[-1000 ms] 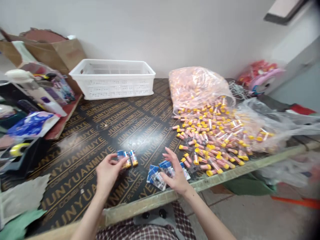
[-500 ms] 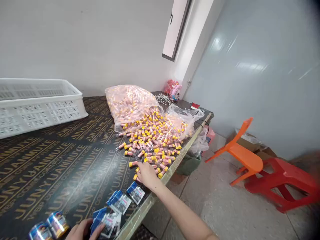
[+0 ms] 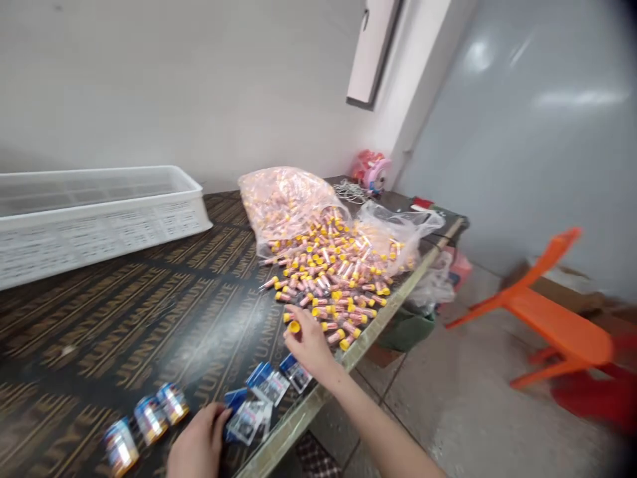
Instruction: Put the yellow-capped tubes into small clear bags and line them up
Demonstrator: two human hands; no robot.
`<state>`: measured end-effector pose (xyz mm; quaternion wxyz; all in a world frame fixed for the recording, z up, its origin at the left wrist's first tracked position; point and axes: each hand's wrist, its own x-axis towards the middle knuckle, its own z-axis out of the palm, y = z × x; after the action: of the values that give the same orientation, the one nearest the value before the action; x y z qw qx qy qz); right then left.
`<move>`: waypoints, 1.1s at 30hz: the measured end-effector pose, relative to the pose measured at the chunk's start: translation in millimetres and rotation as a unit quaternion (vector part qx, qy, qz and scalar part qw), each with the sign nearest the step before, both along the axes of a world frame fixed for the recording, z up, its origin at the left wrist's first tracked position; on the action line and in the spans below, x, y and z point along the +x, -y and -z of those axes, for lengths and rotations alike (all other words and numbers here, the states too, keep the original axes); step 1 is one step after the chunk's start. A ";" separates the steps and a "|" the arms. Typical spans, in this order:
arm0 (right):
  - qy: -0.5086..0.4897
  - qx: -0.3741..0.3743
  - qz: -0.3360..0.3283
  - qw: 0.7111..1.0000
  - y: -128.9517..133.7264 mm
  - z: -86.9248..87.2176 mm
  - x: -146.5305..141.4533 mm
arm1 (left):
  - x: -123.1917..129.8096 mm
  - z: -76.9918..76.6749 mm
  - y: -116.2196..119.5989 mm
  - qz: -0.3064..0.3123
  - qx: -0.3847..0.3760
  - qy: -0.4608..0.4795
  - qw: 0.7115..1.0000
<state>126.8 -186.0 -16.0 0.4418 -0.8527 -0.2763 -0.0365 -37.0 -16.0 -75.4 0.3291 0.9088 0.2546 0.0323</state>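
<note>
My right hand (image 3: 312, 345) pinches a small tube with a yellow cap (image 3: 294, 327) between thumb and fingers, at the near edge of a loose pile of pink tubes with yellow caps (image 3: 323, 265). Many more tubes fill a clear plastic bag (image 3: 283, 192) behind the pile. Lower left, my left hand (image 3: 199, 438) has its fingers closed at the edge of a stack of flat blue-and-clear printed sleeves (image 3: 249, 418). Two more groups of these sleeves (image 3: 269, 384) lie between my hands. Left of my left hand, three shiny blue-and-gold cylinders (image 3: 150, 419) stand or lie in a row.
A white perforated crate (image 3: 104, 229) sits at the table's back left. A pink fan (image 3: 375, 176) and white cord (image 3: 350, 192) are in the far corner. Along the right runs the taped table edge (image 3: 378, 318); beyond it stands an orange chair (image 3: 552, 318) on the floor.
My right hand has closed on a tube at the pile's edge and raised it slightly. My left hand has drawn back to the sleeves' left edge. The view has swung left, showing a third cylinder.
</note>
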 end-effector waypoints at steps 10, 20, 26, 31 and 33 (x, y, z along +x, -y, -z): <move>-0.184 0.148 -0.067 0.970 -8.6 28.7 -32.2 | 3.5 -11.9 11.2 -0.030 -0.003 0.022 0.999; -0.169 0.136 -0.067 0.974 -10.4 31.8 -49.4 | 0.5 -12.7 15.6 -0.109 -0.108 0.141 0.978; -0.238 0.220 -0.096 0.941 -11.7 27.4 -63.1 | 3.6 -25.7 4.2 -0.265 -0.485 0.235 0.799; -0.227 0.232 -0.117 0.939 -14.2 22.2 -78.5 | 2.9 -35.3 -5.0 -0.306 -0.560 0.255 0.726; -0.205 0.225 -0.123 0.944 -15.1 22.4 -83.6 | 3.0 -37.0 -6.3 -0.324 -0.570 0.266 0.706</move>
<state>43.2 -170.9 -38.4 0.6706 -0.6792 -0.2673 0.1324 -34.0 -9.7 -38.5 0.8079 0.3631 0.4055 0.2259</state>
